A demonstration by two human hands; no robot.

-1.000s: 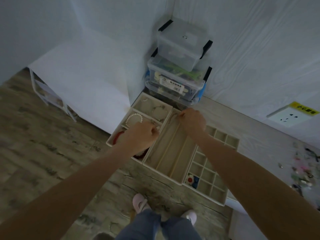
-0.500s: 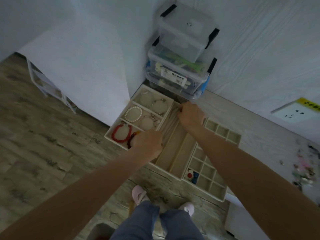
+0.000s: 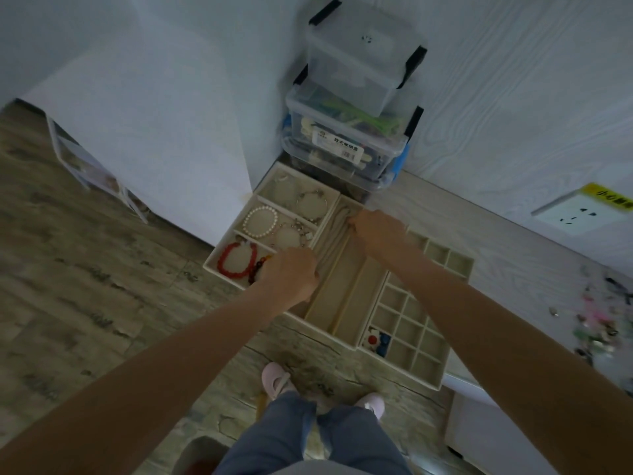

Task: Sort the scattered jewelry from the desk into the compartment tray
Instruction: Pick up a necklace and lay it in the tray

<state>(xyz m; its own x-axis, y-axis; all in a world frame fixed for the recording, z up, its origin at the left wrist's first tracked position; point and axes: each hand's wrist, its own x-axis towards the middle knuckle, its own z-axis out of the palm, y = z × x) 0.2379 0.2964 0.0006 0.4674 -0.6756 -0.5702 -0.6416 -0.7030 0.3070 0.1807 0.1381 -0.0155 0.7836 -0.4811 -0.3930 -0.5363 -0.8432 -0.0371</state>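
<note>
Wood-grain surface [image 3: 507,231] runs along the wall to my right, its corner holding most of the things. Stack of clear lidded storage boxes [image 3: 352,108] sits in the corner against the wall. Just in front of it, three beige compartment trays side by side: bracelet tray [image 3: 219,258] on the left, long-slot tray [image 3: 346,296] in the middle, small-grid tray [image 3: 431,368] on the right. Bracelet tray holds a white pearl bracelet [image 3: 260,221], a red bead bracelet [image 3: 236,260], a dark bead bracelet [image 3: 259,268] partly under my hand, and silver bangles [image 3: 310,204] at the back. Grid tray has a red-white-blue item [image 3: 376,338] in a near-left cell, too small to identify. My left hand [image 3: 291,275] is curled into a fist over the near end of the leftmost long slot; what it holds I can't tell. My right hand [image 3: 376,228] is curled at the far end of the same slot, fingers down on a thin chain [image 3: 337,231] lying along it; grip unclear. Scattered jewelry [image 3: 596,323] lies well apart on the surface at far right, blurred.
</note>
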